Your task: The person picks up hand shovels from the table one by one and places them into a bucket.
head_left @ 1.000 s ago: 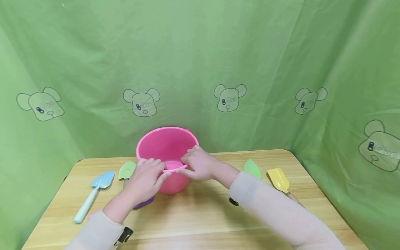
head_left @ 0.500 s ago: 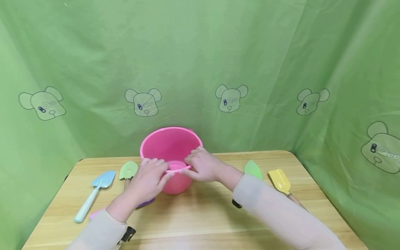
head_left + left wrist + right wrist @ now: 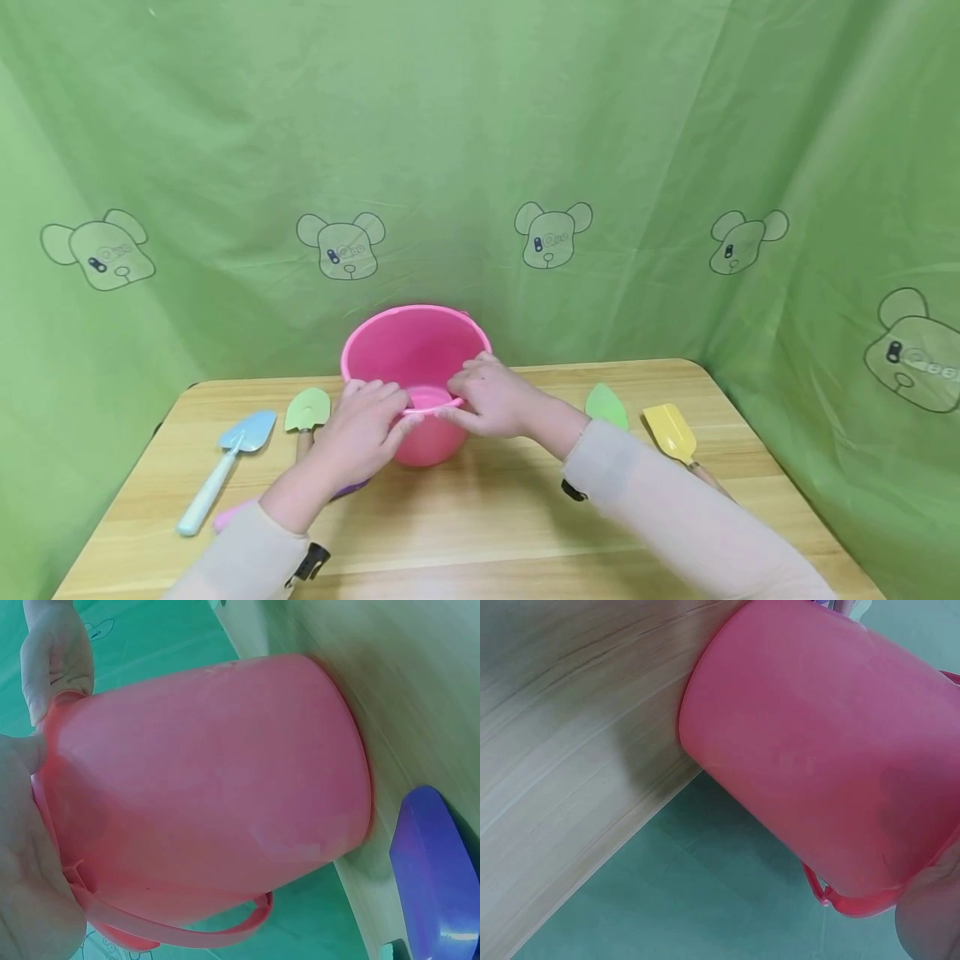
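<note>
A pink bucket stands upright near the back edge of the table, its open top showing in the head view. My left hand grips the near rim on its left part, and my right hand holds the same rim farther right. On both hands the fingers go over into the bucket while the thumbs stay outside. In the left wrist view the bucket's handle hangs along its side. A purple trowel blade lies near the bucket's base, mostly covered by my left arm in the head view.
On the left lie a blue trowel and a green trowel, with a pink handle end by my left sleeve. Rightward are another green blade and a yellow scoop. A green curtain hangs behind the wooden table.
The bucket has shifted slightly to the right, both hands moving with it and keeping their grip on the rim. More of the left green trowel's handle shows now.
</note>
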`<state>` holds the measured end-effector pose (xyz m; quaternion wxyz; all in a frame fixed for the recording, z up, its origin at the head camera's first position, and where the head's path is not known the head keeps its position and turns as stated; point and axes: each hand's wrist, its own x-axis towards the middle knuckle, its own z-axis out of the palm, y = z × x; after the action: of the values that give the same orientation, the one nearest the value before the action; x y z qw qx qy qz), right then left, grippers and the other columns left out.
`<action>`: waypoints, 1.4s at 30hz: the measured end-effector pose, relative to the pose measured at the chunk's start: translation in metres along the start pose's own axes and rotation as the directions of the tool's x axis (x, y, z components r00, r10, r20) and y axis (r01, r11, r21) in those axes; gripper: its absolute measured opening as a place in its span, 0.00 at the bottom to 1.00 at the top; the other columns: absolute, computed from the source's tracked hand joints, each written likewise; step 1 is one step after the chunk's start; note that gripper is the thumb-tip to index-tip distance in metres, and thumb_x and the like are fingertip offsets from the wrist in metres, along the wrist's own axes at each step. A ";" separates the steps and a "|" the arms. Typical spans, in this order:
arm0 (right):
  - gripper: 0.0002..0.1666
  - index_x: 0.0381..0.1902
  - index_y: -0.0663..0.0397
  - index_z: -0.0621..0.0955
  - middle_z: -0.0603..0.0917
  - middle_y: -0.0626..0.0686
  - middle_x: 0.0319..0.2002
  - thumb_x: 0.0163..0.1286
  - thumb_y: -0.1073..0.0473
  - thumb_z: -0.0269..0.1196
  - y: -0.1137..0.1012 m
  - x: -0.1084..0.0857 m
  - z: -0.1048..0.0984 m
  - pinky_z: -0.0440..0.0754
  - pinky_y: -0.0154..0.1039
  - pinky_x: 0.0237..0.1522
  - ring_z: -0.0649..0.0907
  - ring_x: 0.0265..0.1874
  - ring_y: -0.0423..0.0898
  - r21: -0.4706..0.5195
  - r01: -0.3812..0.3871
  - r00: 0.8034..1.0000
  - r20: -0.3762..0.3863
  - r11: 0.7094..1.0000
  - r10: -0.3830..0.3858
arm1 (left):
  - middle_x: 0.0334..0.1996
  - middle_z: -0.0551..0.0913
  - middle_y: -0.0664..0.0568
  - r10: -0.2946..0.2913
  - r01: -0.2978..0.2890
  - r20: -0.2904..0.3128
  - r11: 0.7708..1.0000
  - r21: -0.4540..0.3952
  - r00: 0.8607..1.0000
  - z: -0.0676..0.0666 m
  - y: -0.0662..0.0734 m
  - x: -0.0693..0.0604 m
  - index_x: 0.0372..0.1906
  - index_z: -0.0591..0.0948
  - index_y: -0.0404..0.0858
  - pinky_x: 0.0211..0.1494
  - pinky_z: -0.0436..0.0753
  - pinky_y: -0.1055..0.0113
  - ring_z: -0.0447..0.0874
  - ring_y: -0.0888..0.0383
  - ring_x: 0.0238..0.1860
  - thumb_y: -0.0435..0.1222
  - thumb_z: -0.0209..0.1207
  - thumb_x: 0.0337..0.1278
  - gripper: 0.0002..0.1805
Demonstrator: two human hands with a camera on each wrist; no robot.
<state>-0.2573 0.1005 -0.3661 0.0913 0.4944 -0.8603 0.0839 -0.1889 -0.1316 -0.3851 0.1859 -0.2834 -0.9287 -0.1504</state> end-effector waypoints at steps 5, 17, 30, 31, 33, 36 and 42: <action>0.24 0.20 0.42 0.68 0.66 0.40 0.18 0.73 0.38 0.52 0.000 -0.003 -0.001 0.66 0.40 0.42 0.67 0.25 0.41 0.001 -0.023 1.000 0.015 1.000 0.023 | 0.28 0.72 0.64 0.002 -0.002 0.007 1.000 -0.006 1.000 0.000 0.002 0.001 0.32 0.78 0.48 0.51 0.67 0.58 0.69 0.61 0.33 0.46 0.60 0.68 0.09; 0.24 0.20 0.41 0.68 0.67 0.40 0.18 0.73 0.37 0.51 0.001 -0.011 -0.003 0.66 0.40 0.42 0.67 0.25 0.41 -0.001 -0.051 0.998 0.022 0.999 0.051 | 0.28 0.71 0.65 0.004 -0.004 0.023 1.000 -0.024 1.000 0.002 0.007 0.005 0.33 0.78 0.50 0.52 0.67 0.59 0.68 0.62 0.33 0.46 0.60 0.68 0.08; 0.24 0.21 0.41 0.68 0.66 0.40 0.18 0.74 0.37 0.51 0.001 -0.020 -0.005 0.66 0.41 0.43 0.67 0.25 0.41 -0.004 -0.059 0.998 0.009 0.998 0.059 | 0.29 0.73 0.64 0.031 -0.030 0.025 0.999 -0.022 0.999 0.008 0.010 0.008 0.35 0.79 0.49 0.51 0.67 0.58 0.68 0.61 0.34 0.47 0.61 0.67 0.08; 0.24 0.21 0.41 0.68 0.66 0.40 0.18 0.74 0.37 0.52 0.000 -0.020 -0.005 0.66 0.40 0.43 0.67 0.25 0.41 -0.002 -0.061 0.998 0.008 0.998 0.061 | 0.29 0.73 0.63 0.034 -0.034 0.024 0.999 -0.021 0.999 0.008 0.010 0.009 0.35 0.79 0.48 0.51 0.67 0.58 0.68 0.61 0.34 0.47 0.61 0.67 0.08; 0.24 0.20 0.41 0.68 0.66 0.40 0.18 0.74 0.37 0.52 0.000 -0.021 -0.005 0.66 0.40 0.42 0.67 0.24 0.41 -0.003 -0.062 0.998 0.006 0.998 0.062 | 0.29 0.73 0.63 0.040 -0.040 0.021 0.999 -0.018 0.999 0.009 0.010 0.009 0.35 0.79 0.48 0.51 0.67 0.58 0.68 0.61 0.34 0.47 0.61 0.67 0.08; 0.24 0.21 0.41 0.68 0.66 0.40 0.18 0.74 0.37 0.52 0.000 -0.023 -0.006 0.66 0.40 0.42 0.67 0.24 0.41 -0.004 -0.063 0.998 0.002 0.998 0.063 | 0.29 0.74 0.63 0.047 -0.047 0.017 0.999 -0.017 0.999 0.009 0.011 0.010 0.36 0.79 0.48 0.51 0.67 0.58 0.69 0.60 0.34 0.47 0.60 0.68 0.09; 0.24 0.21 0.41 0.69 0.67 0.40 0.18 0.74 0.37 0.51 0.001 -0.025 -0.006 0.66 0.40 0.42 0.67 0.25 0.41 -0.018 -0.068 0.998 0.004 0.998 0.068 | 0.29 0.74 0.62 0.065 -0.065 0.004 0.998 -0.017 0.998 0.010 0.012 0.011 0.36 0.78 0.48 0.51 0.68 0.58 0.69 0.60 0.34 0.48 0.60 0.68 0.09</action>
<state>-0.2451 0.1235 -0.3660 0.0911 0.4643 -0.8775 0.0780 -0.1930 -0.1129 -0.3872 0.1862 -0.3151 -0.9182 -0.1517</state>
